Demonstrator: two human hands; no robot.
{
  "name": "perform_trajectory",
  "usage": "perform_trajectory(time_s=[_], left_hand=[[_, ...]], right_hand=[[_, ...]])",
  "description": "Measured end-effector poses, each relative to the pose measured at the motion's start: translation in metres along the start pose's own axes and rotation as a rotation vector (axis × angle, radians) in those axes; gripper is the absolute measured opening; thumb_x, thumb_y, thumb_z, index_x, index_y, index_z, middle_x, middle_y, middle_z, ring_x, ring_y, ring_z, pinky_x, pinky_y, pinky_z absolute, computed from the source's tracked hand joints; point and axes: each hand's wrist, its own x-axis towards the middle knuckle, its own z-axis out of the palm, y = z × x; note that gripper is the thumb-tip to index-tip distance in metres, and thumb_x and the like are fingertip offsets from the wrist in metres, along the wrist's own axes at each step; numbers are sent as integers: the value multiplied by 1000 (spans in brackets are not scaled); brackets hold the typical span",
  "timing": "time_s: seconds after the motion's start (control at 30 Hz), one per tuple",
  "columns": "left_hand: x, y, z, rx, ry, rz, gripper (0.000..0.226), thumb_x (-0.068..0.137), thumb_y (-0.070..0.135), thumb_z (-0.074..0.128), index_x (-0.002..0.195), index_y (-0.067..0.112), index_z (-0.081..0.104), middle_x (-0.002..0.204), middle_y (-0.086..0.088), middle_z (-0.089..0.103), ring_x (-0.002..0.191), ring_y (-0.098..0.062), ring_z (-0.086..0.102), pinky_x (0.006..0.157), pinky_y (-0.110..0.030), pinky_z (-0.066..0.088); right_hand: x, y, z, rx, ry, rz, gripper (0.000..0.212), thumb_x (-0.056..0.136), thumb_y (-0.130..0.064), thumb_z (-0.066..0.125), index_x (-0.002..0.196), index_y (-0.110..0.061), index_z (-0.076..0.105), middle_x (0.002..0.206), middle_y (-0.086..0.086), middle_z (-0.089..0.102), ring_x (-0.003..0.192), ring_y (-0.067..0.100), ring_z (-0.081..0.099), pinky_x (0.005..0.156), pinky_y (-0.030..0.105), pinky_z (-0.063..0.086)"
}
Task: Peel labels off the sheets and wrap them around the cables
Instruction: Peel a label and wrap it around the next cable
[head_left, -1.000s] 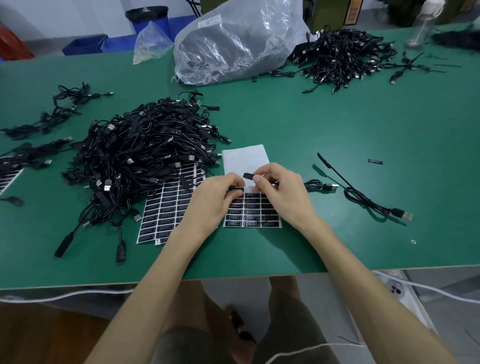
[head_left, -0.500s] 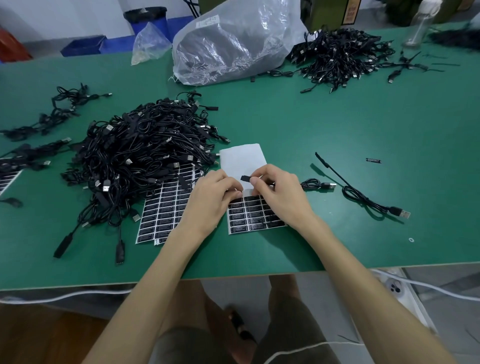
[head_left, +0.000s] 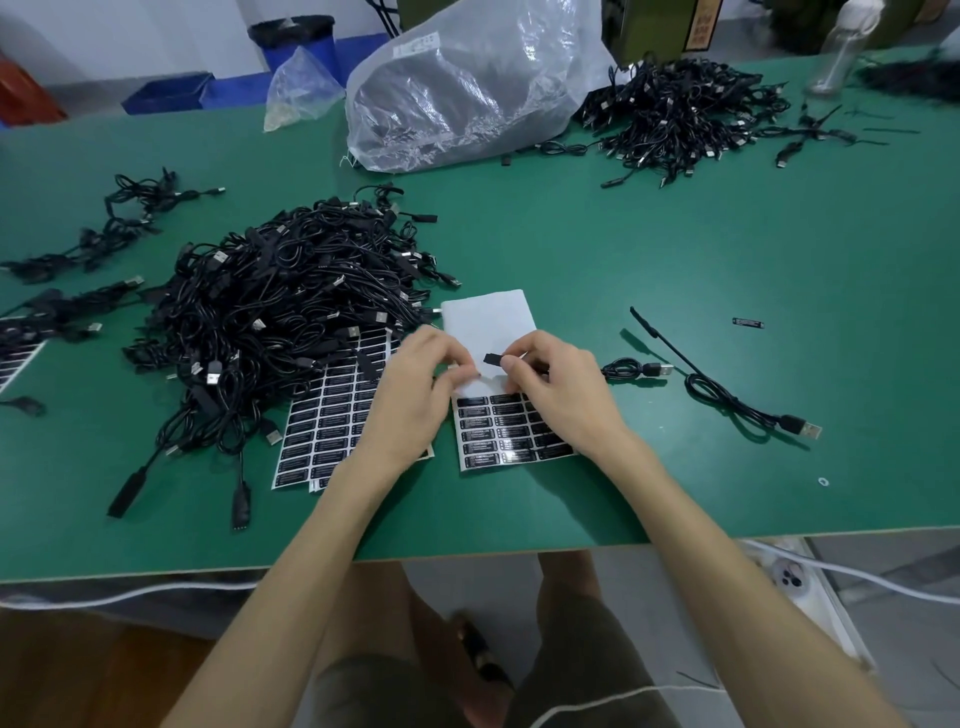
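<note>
Head view: both hands at work over a label sheet (head_left: 511, 431), a little in from the near edge of the green desk (head_left: 675, 249).
Right hand (head_left: 561, 395): thumb and forefinger clamped on one end of a black label (head_left: 493, 358); the rest of the label sticks out leftward, free in the air.
Left hand (head_left: 415, 395): fingers curled down at the sheet's left edge, just beside the label; cannot tell whether pinching the backing or only pressing it flat.
Label position: above the bare white upper half of the sheet, between the two hands' fingertips, apparently clear of the backing.
Label handling: likely very light, thin and floppy, tacky on one face; prone to curling onto itself or sticking to skin. Best held at the very tip of one end, with the gummed face kept clear.
Sheet handling: limp paper, likely to lift with a peel unless held down.
Short cable (head_left: 634, 370): small coil with a metal plug just right of the right hand, its lead running in under that hand; grip on it not visible.
Cable handling: thin, springy, light; best taken on a straight run near the plug.
Supply: cable pile (head_left: 280, 312) toward the left edge, overlapping a second sheet (head_left: 332, 431).
Right side: loose cable (head_left: 727, 395) well apart from the hands, and a stray label (head_left: 748, 323) beyond it.
</note>
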Motion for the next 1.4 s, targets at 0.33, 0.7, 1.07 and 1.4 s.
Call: perform_trajectory(time_s=[0.33,0.7,1.07,1.4], left_hand=[[18,14,-10,-1039,-199,-569,27,92,20,70,117,8,73,120,-7,73,106,-17,67,94,-31,54],[8,16,11,-1165,-107,-554,25,98,6,62,121,8,73,125,-4,73,109,-13,69,86,-23,54],[6,17,11,-1162,-123,-529,21,101,5,58,116,8,73,117,-4,75,109,-16,69,86,-25,53],[5,16,19,-1071,-64,-466,30,102,5,59,132,7,64,113,-8,72,102,-19,68,84,-27,54]], right_hand=[[-1,2,-1,131,-8,6,8,104,-23,61,104,-28,55,82,-14,75,85,10,71,87,42,55],[-5,-4,-12,327,39,-31,10,98,-16,69,99,-23,63,88,1,77,75,15,69,79,36,53],[-6,-4,-11,335,15,7,7,100,-23,67,94,-20,67,86,-6,77,81,14,69,86,45,56],[-8,-5,-17,507,-69,36,12,100,-14,63,90,-12,68,88,6,78,76,12,66,85,31,55]])
